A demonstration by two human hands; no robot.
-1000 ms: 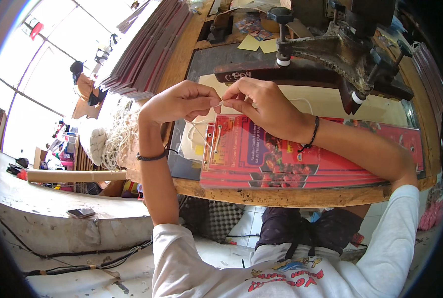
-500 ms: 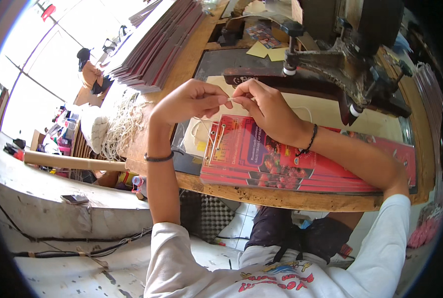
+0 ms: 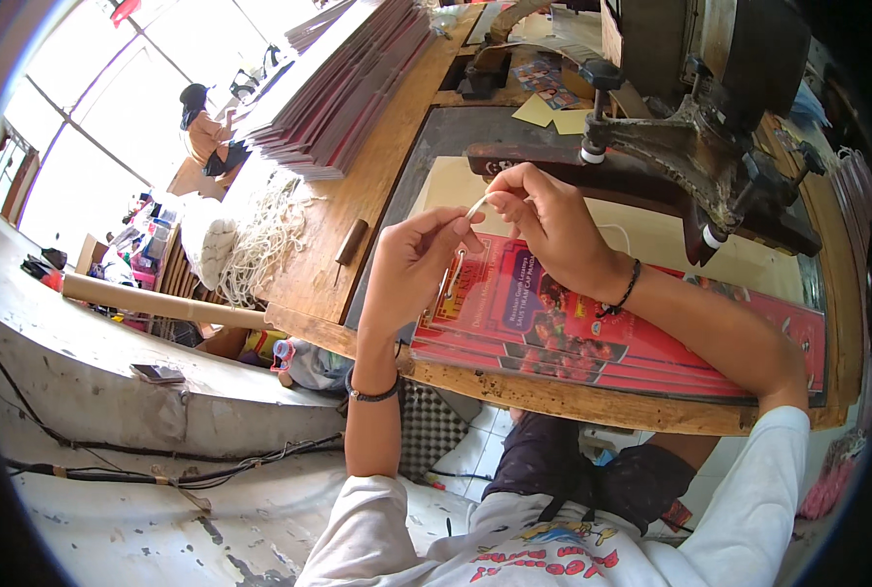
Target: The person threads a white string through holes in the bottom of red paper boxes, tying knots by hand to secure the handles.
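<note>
Head view: both hands up over the left end of the red printed stack. Left hand [image 3: 407,262] pinched shut on a short run of white cord [image 3: 476,206]; right hand [image 3: 560,227] pinched on the same cord just beside it. Red printed stack [image 3: 553,338] lies flat along the near edge, sheets fanned, eyelets at its left end. Left hand covers part of that end; right forearm crosses the top, so print there is hidden.

Obstructions: dark metal press [image 3: 666,147] takes up the far right, its crossbar just behind the right hand. Wood-handled tool [image 3: 352,243] lies left of the left hand, apart from it. Yellow papers [image 3: 551,114] sit beyond the crossbar. Tall stack of boards [image 3: 348,93] at far left, heap of loose cord [image 3: 265,240] nearer.

Surface [image 3: 319,264] is worn wood with a dark inset. Room: cardboard tube [image 3: 167,299] and phone [image 3: 158,374] to the left, cables [image 3: 142,476] below them, white tiled floor [image 3: 485,450] under the edge, another person [image 3: 204,135] by bright windows [image 3: 128,88].
</note>
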